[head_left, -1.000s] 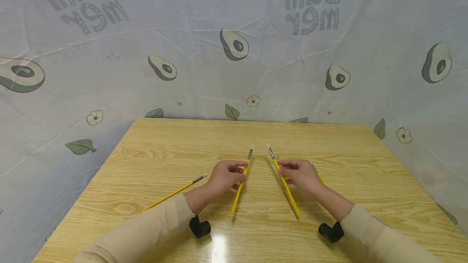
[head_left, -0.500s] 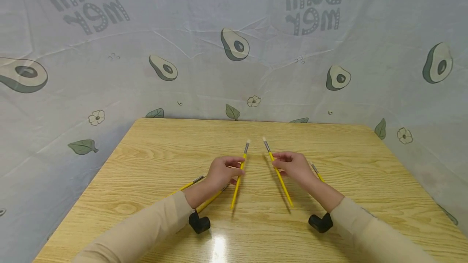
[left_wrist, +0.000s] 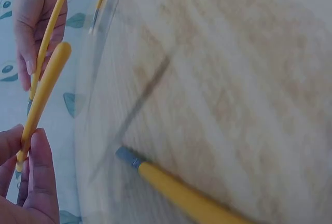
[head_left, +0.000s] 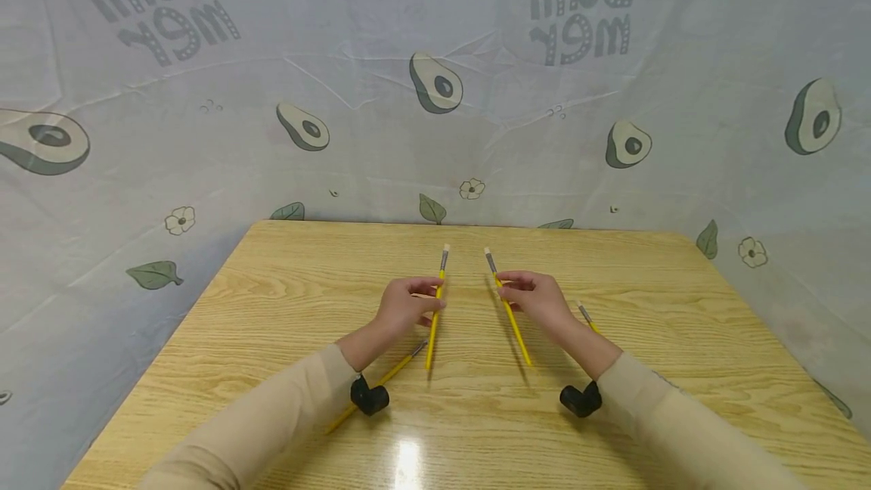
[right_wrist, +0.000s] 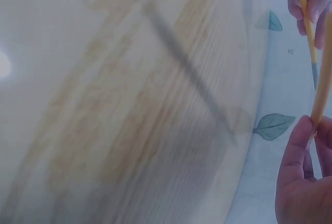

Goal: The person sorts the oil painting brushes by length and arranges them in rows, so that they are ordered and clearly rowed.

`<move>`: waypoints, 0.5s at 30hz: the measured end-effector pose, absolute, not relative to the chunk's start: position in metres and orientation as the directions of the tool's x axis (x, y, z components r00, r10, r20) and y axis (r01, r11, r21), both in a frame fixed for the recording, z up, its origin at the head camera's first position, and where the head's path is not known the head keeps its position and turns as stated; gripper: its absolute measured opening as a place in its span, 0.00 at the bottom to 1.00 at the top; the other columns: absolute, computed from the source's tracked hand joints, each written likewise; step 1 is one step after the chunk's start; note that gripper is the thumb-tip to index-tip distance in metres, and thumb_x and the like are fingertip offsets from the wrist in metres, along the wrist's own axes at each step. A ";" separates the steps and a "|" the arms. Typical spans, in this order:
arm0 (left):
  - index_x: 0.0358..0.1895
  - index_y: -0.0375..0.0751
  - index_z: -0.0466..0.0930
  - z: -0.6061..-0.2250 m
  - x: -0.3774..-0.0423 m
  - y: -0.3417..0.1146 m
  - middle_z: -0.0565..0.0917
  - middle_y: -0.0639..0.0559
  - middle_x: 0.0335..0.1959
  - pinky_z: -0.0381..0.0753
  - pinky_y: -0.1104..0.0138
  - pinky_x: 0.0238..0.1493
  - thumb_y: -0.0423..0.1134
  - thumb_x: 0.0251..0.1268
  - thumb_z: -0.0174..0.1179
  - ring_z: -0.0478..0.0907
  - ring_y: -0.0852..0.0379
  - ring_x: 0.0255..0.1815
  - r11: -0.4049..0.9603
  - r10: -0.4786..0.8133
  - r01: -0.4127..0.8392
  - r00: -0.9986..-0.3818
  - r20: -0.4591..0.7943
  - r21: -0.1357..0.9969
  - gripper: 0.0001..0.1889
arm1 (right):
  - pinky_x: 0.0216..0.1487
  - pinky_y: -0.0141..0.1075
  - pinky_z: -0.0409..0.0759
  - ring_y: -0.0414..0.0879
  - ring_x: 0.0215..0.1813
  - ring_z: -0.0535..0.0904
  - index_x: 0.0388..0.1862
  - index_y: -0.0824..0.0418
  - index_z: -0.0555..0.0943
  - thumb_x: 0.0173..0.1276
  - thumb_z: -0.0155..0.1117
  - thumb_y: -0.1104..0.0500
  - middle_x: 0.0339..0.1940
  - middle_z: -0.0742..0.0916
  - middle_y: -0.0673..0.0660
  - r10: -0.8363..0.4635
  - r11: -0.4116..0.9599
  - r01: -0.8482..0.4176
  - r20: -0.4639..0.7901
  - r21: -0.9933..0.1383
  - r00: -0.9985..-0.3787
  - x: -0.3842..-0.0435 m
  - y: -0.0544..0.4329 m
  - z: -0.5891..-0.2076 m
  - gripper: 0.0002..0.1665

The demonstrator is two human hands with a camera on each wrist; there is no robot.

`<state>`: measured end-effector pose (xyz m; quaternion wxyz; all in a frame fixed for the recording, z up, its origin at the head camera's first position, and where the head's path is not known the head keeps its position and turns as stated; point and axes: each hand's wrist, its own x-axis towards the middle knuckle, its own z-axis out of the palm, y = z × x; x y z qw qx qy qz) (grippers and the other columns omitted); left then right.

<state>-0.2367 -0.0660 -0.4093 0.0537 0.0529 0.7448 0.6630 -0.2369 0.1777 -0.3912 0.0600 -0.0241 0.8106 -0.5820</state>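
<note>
My left hand (head_left: 403, 302) pinches a yellow paintbrush (head_left: 435, 316) between thumb and fingers, its pale bristles pointing away from me. In my right hand (head_left: 537, 298) is a second yellow paintbrush (head_left: 514, 324), gripped the same way and leaning left at its bristle end. Both brushes are raised over the table, and their shadows fall on the wood. The bristle ends stand near each other, apart. Beneath my left wrist lies another paintbrush (head_left: 401, 366), partly covered by the wrist camera. One more paintbrush (head_left: 589, 319) shows past my right wrist, its handle mostly hidden.
The wooden table (head_left: 476, 429) reaches back to a pale curtain (head_left: 517, 142) printed with avocados and leaves. A black wrist camera (head_left: 370, 396) hangs under the left wrist and another black camera (head_left: 581, 399) under the right.
Both hands have moved away from me and slightly left with their paintbrushes. The left paintbrush now stands more upright. My left forearm now covers the brush that lay at the left.
</note>
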 end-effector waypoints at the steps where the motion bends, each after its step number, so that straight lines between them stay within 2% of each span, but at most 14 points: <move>1: 0.55 0.31 0.81 -0.409 -0.238 -0.066 0.79 0.40 0.42 0.84 0.59 0.27 0.25 0.56 0.68 0.80 0.56 0.31 0.112 0.148 0.010 -0.989 -0.007 0.994 0.21 | 0.46 0.39 0.81 0.60 0.53 0.79 0.63 0.67 0.77 0.72 0.60 0.63 0.55 0.81 0.67 -0.106 0.320 0.029 -0.066 -0.947 -0.992 -0.239 0.177 -0.392 0.21; 15: 0.54 0.37 0.83 -0.404 -0.259 -0.075 0.79 0.43 0.43 0.85 0.57 0.34 0.27 0.58 0.68 0.80 0.54 0.37 0.134 0.114 0.037 -0.993 0.022 0.990 0.19 | 0.53 0.42 0.79 0.58 0.59 0.77 0.67 0.64 0.74 0.72 0.60 0.63 0.59 0.79 0.64 -0.152 0.276 0.071 -0.117 -0.959 -0.981 -0.261 0.170 -0.390 0.25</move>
